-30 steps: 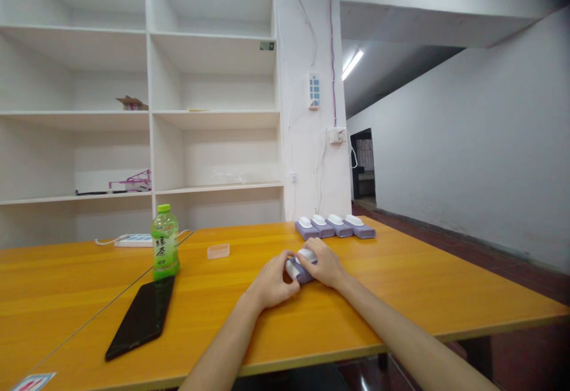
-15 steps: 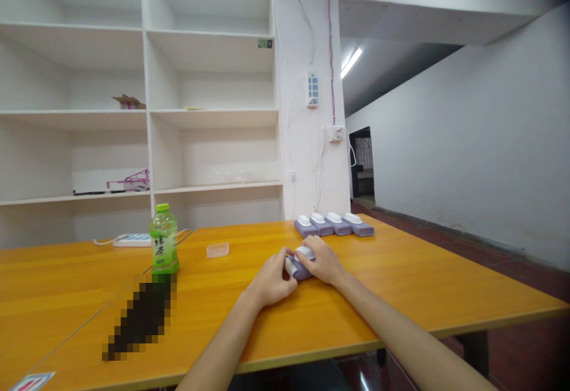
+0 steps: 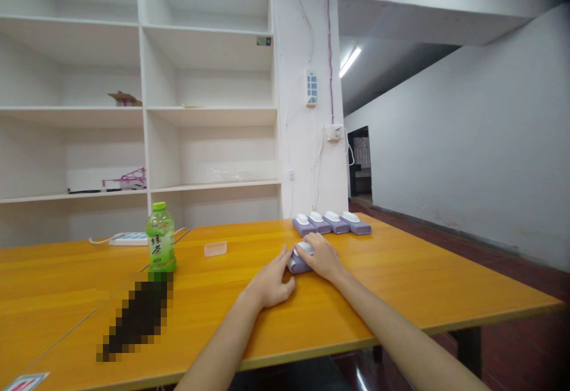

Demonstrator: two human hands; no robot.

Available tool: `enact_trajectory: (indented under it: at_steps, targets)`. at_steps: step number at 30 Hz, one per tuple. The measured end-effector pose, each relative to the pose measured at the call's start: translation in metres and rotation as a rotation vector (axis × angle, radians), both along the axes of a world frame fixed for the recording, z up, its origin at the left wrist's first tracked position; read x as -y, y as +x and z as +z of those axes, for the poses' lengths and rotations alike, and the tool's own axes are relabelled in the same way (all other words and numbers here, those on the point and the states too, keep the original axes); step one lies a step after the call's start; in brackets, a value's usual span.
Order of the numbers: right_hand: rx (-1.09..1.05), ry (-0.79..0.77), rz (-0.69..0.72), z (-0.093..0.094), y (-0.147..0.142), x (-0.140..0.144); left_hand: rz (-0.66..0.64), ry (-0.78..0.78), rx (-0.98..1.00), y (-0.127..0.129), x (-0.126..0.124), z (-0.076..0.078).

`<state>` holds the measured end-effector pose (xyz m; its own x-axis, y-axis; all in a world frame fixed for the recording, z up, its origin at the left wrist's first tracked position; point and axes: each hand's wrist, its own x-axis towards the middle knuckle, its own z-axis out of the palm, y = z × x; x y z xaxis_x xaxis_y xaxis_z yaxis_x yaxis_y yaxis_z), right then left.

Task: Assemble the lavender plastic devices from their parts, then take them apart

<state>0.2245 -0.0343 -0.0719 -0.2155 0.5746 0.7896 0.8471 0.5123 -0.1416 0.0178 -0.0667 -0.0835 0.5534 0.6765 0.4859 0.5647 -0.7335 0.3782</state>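
A purple-grey block (image 3: 299, 265) lies on the table in front of me, with a white rounded piece (image 3: 304, 248) on top. My right hand (image 3: 324, 257) lies over the right side of this piece, thumb and fingers curled around it. My left hand (image 3: 272, 281) is at the block's left end. Its thumb and fingers are apart, the fingertips close to or touching the block's edge. Nothing shows in its grasp. The block's right side is partly hidden by my right hand. Farther back stands a row of several similar purple blocks (image 3: 339, 226) with white tops.
On the wooden table (image 3: 392, 284) are a small clear tray (image 3: 215, 249), a green tea bottle (image 3: 160, 239) and a white power strip (image 3: 129, 239). A blurred-out dark patch lies below the bottle. White shelves (image 3: 211, 114) and a pillar stand behind.
My left fingers have opened and come off the block's pale left end, which now looks wrapped in purple. My right hand stays on the white piece. The view has shifted slightly.
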Motion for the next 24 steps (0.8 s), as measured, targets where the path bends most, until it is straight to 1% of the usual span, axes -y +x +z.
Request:
enact_trajectory:
  at_steps: [3, 6, 9, 14, 16, 21, 24]
  targets:
    - [-0.003, 0.004, -0.033, -0.001, 0.001, -0.002, -0.009, -0.003, -0.030, 0.000, -0.002, -0.002]
    - [0.000, 0.008, -0.049, -0.002, 0.002, -0.002, 0.017, 0.025, -0.046, 0.001, 0.001, 0.001]
    - [0.004, 0.011, -0.058, -0.002, 0.002, -0.002, 0.077, 0.063, -0.065, 0.001, 0.005, 0.006]
    - [0.003, 0.013, -0.073, -0.002, 0.001, -0.003, 0.213, 0.119, -0.132, 0.002, 0.010, 0.014]
    - [0.005, 0.012, -0.075, -0.002, 0.001, -0.003, 0.242, 0.150, -0.147, 0.003, 0.012, 0.016]
    - [0.014, 0.009, -0.073, -0.001, 0.002, -0.003, 0.269, 0.209, -0.138, 0.004, 0.018, 0.018]
    - [0.016, 0.006, -0.077, -0.001, 0.002, -0.002, 0.233, 0.236, -0.129, 0.005, 0.020, 0.019]
